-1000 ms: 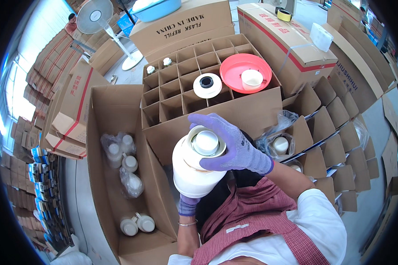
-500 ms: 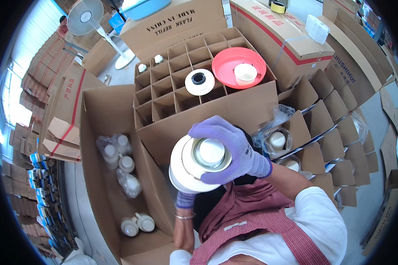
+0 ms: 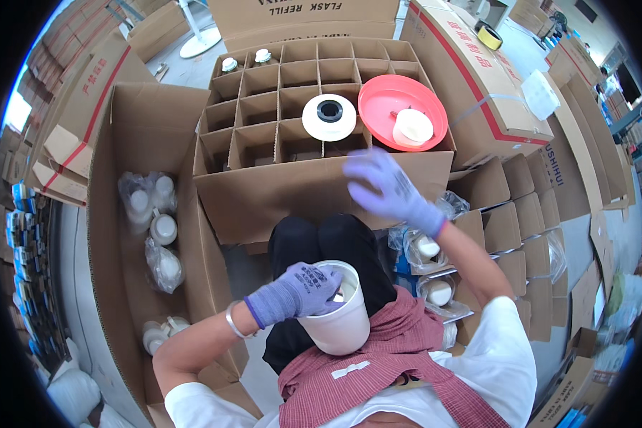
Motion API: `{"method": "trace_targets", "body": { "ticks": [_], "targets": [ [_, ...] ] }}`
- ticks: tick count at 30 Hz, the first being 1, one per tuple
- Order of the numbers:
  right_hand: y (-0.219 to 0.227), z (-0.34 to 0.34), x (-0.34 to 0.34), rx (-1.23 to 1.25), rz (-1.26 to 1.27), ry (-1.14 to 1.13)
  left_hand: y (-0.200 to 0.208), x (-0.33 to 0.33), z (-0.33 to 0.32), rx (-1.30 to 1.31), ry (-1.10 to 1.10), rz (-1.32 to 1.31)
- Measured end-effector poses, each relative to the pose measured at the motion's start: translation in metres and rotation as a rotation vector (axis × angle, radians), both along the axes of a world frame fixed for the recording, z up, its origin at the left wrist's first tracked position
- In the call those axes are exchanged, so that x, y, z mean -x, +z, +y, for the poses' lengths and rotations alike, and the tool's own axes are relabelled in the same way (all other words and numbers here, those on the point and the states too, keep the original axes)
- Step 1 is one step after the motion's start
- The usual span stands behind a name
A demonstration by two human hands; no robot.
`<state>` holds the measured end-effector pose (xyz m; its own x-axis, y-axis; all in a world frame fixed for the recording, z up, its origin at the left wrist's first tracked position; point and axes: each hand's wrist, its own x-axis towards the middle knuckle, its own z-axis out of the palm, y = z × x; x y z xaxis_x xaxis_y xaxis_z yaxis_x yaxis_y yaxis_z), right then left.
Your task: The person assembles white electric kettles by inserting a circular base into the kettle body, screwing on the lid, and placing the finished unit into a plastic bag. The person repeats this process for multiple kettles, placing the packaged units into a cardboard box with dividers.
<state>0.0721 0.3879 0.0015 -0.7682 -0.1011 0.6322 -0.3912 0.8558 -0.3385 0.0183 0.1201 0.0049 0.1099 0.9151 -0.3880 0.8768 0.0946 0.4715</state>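
My left hand (image 3: 299, 294), in a purple-grey glove, grips the rim of a white cylindrical flask body (image 3: 339, 332) over my lap. Its fingertips dip into the open mouth, where a small part shows that I cannot make out. My right hand (image 3: 389, 187), gloved alike and smeared by motion, hangs in front of the divided carton with fingers apart and nothing seen in them. Nearest to it on the carton are a round white piece with a black ring (image 3: 329, 118) and a red basin (image 3: 378, 96) that holds a white cup (image 3: 412, 127).
The divided carton (image 3: 321, 175) stands before my knees, two white-capped bottles at its far left. Left is a long open carton (image 3: 103, 285) with several white flasks, some bagged. Right are cardboard dividers (image 3: 528, 214) with bagged flasks, and a taped carton (image 3: 471, 78).
My right hand has let go of the white flask and moved up toward the divided carton. My left hand has shifted from beneath the flask to its rim. The view has shifted.
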Motion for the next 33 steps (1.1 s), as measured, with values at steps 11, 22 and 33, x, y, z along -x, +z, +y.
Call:
{"method": "trace_targets", "body": {
  "ticks": [11, 22, 33],
  "targets": [
    [-0.019, 0.082, 0.166, -0.212, -0.439, -0.074, 0.000, 0.012, -0.001, -0.112, 0.355, -0.113],
    [0.042, -0.079, 0.002, 1.030, -0.418, 0.079, 0.022, 0.027, 0.045, -1.211, 0.695, -0.591],
    [-0.004, -0.053, -0.067, 1.049, -0.732, -0.110, 0.014, 0.012, -0.049, -0.695, 0.217, -0.473]
  ]
}}
